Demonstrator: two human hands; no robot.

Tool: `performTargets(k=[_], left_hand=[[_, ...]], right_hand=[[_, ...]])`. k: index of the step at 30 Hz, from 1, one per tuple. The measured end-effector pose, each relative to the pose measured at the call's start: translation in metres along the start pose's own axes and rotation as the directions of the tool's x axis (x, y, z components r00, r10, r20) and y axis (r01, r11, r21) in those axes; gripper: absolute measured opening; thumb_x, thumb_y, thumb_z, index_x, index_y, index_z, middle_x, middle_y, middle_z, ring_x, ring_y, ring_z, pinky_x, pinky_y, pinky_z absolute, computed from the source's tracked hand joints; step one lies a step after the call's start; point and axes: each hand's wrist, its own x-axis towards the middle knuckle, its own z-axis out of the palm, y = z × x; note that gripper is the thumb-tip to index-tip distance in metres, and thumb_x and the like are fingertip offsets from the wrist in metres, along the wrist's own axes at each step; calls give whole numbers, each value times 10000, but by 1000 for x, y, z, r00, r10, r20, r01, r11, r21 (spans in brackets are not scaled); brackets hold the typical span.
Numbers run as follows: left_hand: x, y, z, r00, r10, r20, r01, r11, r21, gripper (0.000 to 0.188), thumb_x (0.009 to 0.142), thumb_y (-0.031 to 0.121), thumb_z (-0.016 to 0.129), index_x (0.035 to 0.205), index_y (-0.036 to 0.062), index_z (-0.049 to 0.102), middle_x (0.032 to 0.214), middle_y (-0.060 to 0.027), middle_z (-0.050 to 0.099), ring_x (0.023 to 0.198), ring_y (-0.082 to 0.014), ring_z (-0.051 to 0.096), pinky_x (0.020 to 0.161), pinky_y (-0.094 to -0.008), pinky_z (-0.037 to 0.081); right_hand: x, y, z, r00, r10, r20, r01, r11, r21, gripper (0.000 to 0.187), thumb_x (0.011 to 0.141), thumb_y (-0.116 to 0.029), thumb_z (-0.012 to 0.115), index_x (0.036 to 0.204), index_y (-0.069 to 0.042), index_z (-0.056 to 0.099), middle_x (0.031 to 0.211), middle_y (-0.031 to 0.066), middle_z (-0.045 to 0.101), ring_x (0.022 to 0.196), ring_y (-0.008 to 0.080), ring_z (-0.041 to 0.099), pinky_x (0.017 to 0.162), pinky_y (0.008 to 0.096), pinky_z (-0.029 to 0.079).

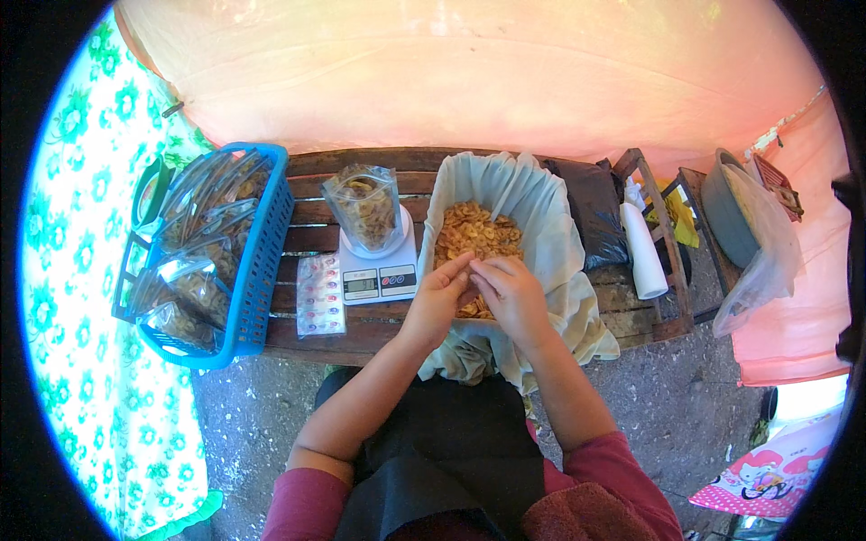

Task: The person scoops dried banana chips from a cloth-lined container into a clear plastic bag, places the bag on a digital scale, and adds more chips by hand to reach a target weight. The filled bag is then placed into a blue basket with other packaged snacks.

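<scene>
My left hand [433, 305] and my right hand [516, 298] meet at the fingertips above a heap of thin, golden-brown chips [476, 227], which look like sliced banana. Both hands are closed in a pinch; whatever is between the fingers is too small or hidden to make out. The chips lie in a container lined with a pale cloth [552, 221]. Left of it, a clear plastic bag [368, 215] partly filled with chips stands upright on a white digital kitchen scale [402, 270]. A sheet of small printed stickers [319, 302] lies beside the scale.
A blue plastic basket [257, 270] full of filled clear bags stands at the left. To the right are black plastic bags [586, 212], a white roll [640, 252] and a grey basin [729, 212] with plastic over it. The slatted wooden table [316, 162] backs onto an orange sheet [451, 81].
</scene>
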Motion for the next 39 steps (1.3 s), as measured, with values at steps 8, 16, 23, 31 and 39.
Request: performTargets(k=[8, 16, 23, 31, 39], left_hand=[[3, -11, -1, 998, 55, -20, -50, 984, 171, 398, 1036, 93, 442, 1413, -32, 423, 1302, -134, 556, 1134, -173, 573, 973, -296, 490], [3, -13, 1, 996, 61, -59, -55, 993, 104, 370, 1033, 59, 405, 1387, -47, 427, 1266, -147, 568, 1123, -196, 595, 962, -299, 509], [2, -1, -4, 981, 154, -116, -151, 988, 32, 276, 1025, 62, 428, 1280, -20, 496, 1211, -162, 608, 1057, -216, 633, 909, -307, 534], [0, 27, -28, 924, 289, -250, -281, 957, 66, 265, 1020, 51, 440, 1266, -27, 501, 1193, -156, 614, 1022, -197, 634, 865, -286, 534], [7, 26, -31, 953, 248, -175, -238, 968, 78, 327, 1007, 28, 446, 1326, -43, 450, 1244, -168, 573, 1117, -232, 603, 968, -306, 507]], right_hand=[[-3, 5, 8, 993, -84, 86, 96, 984, -148, 251, 802, -88, 663, 1035, 5, 641, 982, 122, 668, 924, 297, 619, 810, 379, 519], [-2, 16, 9, 982, 191, -1, -191, 980, 47, 194, 826, -65, 643, 1007, -1, 669, 997, 140, 666, 957, 323, 618, 831, 387, 509], [30, 58, 0, 969, 205, -141, -225, 963, -147, 142, 857, -111, 652, 975, -67, 716, 981, 133, 662, 908, 317, 637, 808, 415, 505], [58, 70, 35, 857, 319, 405, -238, 942, -238, 177, 825, -209, 708, 951, -85, 702, 962, 157, 654, 928, 346, 634, 799, 460, 506], [69, 82, 12, 848, 343, 405, -410, 907, 91, 194, 812, -158, 746, 945, -28, 690, 779, 66, 689, 724, 158, 644, 665, 299, 507]])
